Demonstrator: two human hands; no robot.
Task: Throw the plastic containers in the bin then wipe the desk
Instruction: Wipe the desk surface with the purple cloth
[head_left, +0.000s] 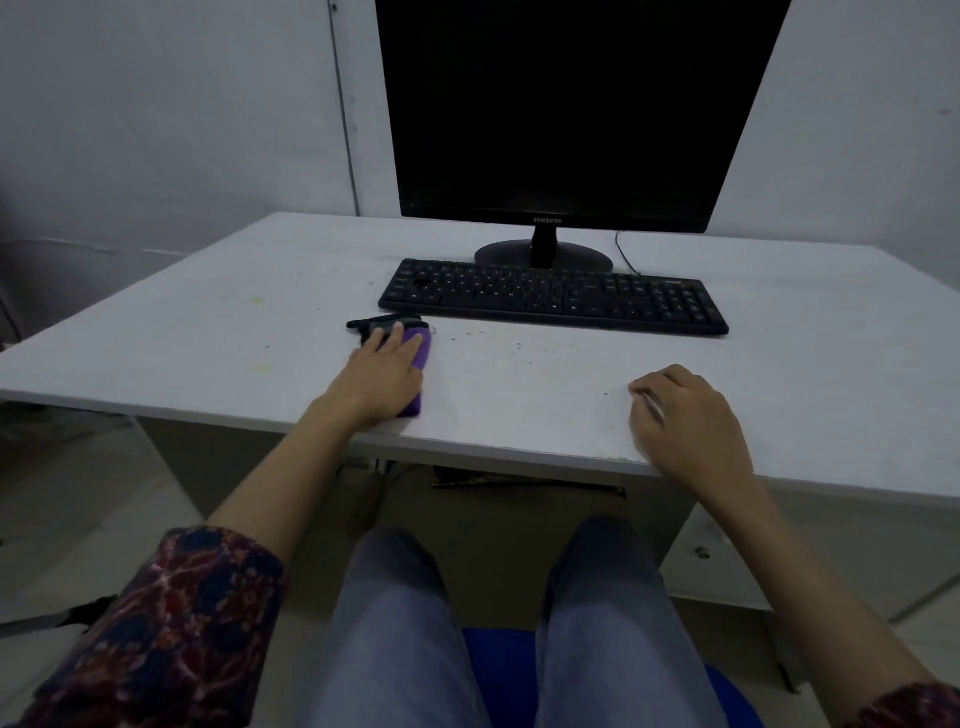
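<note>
Nearest the camera are the person's knees in grey trousers (597, 613) on a blue seat (498, 670). On the white worktop (234, 322), the right hand (685, 415) rests near the front edge, fingers loosely curled and holding nothing. The left hand (384, 371) lies flat with straight fingers pressing a purple cloth (422, 358), which sits left of centre. Dark specks (519, 349) dot the surface beyond. Farther back stand a black keyboard (553, 296) and a dark Samsung monitor (561, 109).

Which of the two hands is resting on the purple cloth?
The left hand: its fingers lie flat on the purple cloth near the keyboard. The right hand rests on bare desk, fingers loosely curled, away from the cloth.
</note>
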